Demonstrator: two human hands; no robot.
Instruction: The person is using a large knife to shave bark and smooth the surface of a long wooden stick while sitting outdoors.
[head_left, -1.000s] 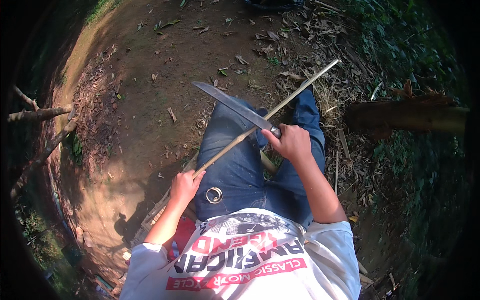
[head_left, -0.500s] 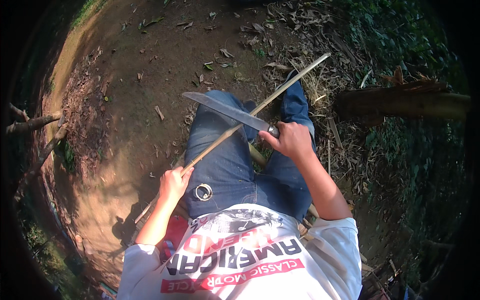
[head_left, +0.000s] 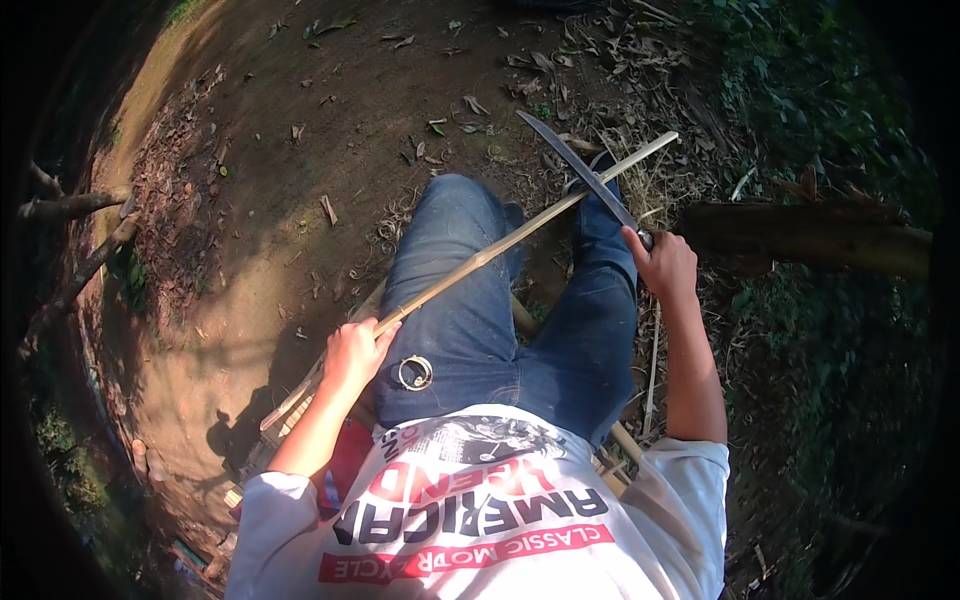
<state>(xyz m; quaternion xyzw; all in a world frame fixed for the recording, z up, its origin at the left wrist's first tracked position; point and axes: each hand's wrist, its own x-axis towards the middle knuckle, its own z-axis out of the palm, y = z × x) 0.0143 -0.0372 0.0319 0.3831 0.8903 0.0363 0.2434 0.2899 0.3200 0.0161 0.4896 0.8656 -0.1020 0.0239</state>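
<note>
My left hand [head_left: 357,352] is closed around the near end of a long, pale bamboo strip [head_left: 480,258]. The strip slants across my thighs toward the far right, its tip above my right foot. In my right hand [head_left: 664,266] is the handle of a machete [head_left: 580,168], mostly covered by my fingers. Its long grey blade points up and to the left and crosses the strip near the far end. Whether blade and strip touch, I cannot tell. A small pale ring [head_left: 415,373] lies on my left thigh near the hip.
A thick log [head_left: 820,236] lies at the right, beside green plants. Branches [head_left: 75,250] stand at the far left. Dry leaves and pale shavings [head_left: 635,170] litter the brown soil around my right foot. Bamboo pieces [head_left: 627,440] show beneath and beside my seat.
My right hand has moved out to the right and forward, sliding the machete's crossing point toward the strip's far end. The blade points more steeply forward. My left hand keeps its hold.
</note>
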